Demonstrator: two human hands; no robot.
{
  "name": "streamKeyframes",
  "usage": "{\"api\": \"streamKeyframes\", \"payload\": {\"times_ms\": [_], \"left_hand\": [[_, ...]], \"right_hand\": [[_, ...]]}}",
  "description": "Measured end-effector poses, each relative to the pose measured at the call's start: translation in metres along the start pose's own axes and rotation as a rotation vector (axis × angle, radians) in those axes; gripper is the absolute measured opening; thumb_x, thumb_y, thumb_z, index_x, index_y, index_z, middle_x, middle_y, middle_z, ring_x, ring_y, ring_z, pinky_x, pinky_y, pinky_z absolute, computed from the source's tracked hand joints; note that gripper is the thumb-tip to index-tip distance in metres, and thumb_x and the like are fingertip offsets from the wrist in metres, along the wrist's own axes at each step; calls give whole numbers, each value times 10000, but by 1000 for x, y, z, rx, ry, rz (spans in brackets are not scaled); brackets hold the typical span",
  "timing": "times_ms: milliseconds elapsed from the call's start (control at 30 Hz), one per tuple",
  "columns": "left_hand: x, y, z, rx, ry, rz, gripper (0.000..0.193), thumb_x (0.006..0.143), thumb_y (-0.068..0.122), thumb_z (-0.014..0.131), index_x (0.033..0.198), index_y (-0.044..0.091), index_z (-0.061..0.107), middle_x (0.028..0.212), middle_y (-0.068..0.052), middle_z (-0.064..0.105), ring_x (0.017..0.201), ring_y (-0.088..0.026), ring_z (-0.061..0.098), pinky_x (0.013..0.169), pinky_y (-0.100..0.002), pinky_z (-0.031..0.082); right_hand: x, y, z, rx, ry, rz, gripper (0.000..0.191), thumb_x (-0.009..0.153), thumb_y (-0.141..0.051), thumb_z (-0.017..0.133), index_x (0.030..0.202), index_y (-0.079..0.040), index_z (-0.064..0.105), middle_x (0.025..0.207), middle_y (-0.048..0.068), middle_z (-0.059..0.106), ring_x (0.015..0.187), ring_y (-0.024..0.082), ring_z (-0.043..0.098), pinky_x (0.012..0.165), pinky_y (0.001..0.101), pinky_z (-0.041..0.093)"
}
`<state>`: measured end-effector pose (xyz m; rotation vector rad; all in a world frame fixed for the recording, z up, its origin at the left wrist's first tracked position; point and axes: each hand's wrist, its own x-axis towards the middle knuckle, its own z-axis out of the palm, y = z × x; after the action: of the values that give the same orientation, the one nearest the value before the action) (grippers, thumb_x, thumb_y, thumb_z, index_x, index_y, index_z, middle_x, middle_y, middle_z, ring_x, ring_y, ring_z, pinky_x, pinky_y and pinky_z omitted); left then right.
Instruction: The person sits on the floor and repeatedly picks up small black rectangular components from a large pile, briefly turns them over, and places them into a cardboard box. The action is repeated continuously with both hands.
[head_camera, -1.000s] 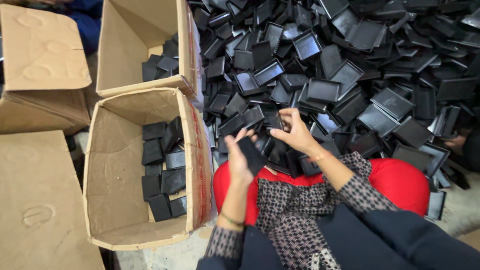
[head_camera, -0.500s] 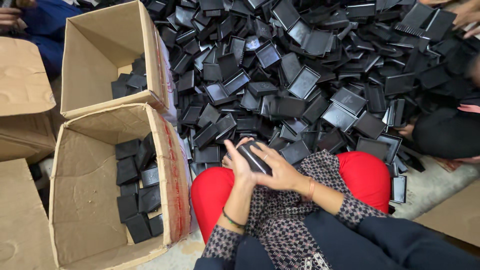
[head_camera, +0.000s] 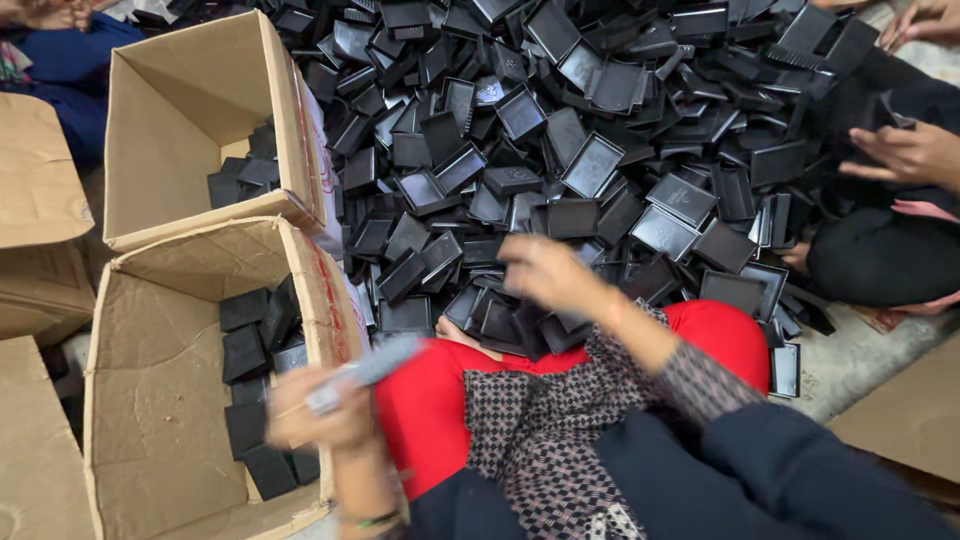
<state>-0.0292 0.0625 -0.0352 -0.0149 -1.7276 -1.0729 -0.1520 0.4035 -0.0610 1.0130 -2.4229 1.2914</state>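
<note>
The black tray (head_camera: 365, 372), held at the pile half a second ago, now sits blurred in the left hand (head_camera: 318, 415), grip closed on it, at the near cardboard box (head_camera: 150, 400) rim. Right hand (head_camera: 545, 272), beyond that box, reaches the tray pile (head_camera: 600, 150); its grip cannot be told

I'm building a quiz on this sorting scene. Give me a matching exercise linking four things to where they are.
Things:
1. left hand
2. right hand
3. near cardboard box
4. co-worker's hand

Places:
A. right edge of the view
B. at the near box's rim, blurred
C. over the heap of black trays
D. bottom left, black pieces inside

Pairs: 1-B, 2-C, 3-D, 4-A
</note>
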Motion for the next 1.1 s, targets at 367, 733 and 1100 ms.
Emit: {"api": "streamKeyframes", "payload": {"times_ms": [367,733,1100], "left_hand": [[-14,25,24,170,-318,-136,478,788,109,872,1190,64,618,1297,-88,628,1225,-265,614,1115,-381,482],[-108,-28,195,-1155,-201,-1746,403,997,458,618,1102,71,659,986,-103,703,902,-259,690,840,-455,576],[-117,-19,164,-862,-390,-1971,625,885,604,594,1095,28,717,1039,-150,772,865,-264,730,789,-420,585]], "right_hand": [[-2,93,-13,-322,308,141,121,907,-111,691,981,-33,745,923,138,737,845,330,700,765,421,543],[14,91,-56,-471,31,-302,111,885,-207,731,938,-118,771,968,80,752,904,282,708,806,402,561],[29,110,-42,-514,404,187,216,817,-73,658,1020,-2,687,1033,202,687,982,406,634,883,504,492]]}}
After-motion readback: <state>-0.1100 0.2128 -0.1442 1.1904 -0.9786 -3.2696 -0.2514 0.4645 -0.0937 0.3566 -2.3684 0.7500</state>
